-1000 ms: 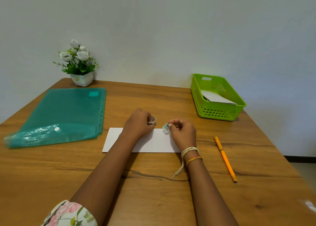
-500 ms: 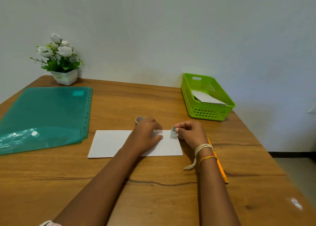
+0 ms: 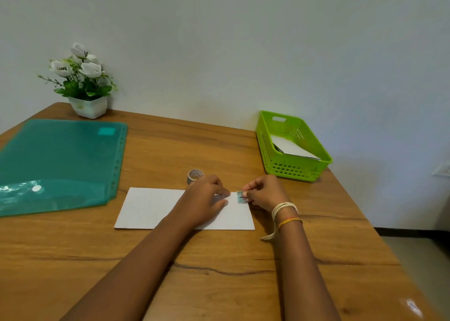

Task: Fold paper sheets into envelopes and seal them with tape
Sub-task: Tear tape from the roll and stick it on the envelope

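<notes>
So the folded white paper (image 3: pixel 151 206) is lying flat on the wooden counter (image 3: pixel 219 272), right in front of the person. The left hand (image 3: pixel 207 200) rests on top of it with the fingers pretty much straight, pinning it down. The right hand (image 3: pixel 264 191) is pinching a little piece of patterned tape (image 3: pixel 240 197) at the paper's far right corner. The tape roll (image 3: pixel 194 176) sits just behind the left hand. There's a green basket (image 3: pixel 292 167) with white sheets off to the right, and a teal folder (image 3: pixel 56 160) on the left.
</notes>
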Available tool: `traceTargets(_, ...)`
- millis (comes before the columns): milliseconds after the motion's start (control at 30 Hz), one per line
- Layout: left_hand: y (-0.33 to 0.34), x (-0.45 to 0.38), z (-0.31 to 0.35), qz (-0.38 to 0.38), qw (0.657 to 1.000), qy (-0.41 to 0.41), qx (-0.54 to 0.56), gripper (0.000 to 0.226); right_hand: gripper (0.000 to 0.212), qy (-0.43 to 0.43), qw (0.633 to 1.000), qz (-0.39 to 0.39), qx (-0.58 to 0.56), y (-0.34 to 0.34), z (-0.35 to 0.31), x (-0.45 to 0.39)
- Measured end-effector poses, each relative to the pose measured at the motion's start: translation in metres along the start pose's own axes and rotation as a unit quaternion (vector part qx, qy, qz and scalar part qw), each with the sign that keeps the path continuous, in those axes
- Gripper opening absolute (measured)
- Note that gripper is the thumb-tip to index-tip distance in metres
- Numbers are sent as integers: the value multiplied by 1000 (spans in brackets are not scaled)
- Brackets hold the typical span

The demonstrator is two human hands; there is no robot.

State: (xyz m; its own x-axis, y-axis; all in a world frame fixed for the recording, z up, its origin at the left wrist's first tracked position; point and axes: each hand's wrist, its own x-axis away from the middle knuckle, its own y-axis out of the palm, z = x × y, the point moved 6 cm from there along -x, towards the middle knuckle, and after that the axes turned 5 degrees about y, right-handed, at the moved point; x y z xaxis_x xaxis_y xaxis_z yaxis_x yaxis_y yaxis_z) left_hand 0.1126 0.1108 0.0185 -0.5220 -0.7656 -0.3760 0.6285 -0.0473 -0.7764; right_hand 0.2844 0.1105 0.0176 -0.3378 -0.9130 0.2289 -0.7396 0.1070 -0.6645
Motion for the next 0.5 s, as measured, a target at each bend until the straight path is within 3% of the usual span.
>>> traceTargets(333, 0, 1, 8, -20, 998, 37, -35, 30, 21, -19, 999, 24, 45, 1, -6, 6)
traceTargets(500, 7, -2, 18, -73, 989, 104, -72, 48, 19, -31, 997, 29, 58, 2, -7, 7)
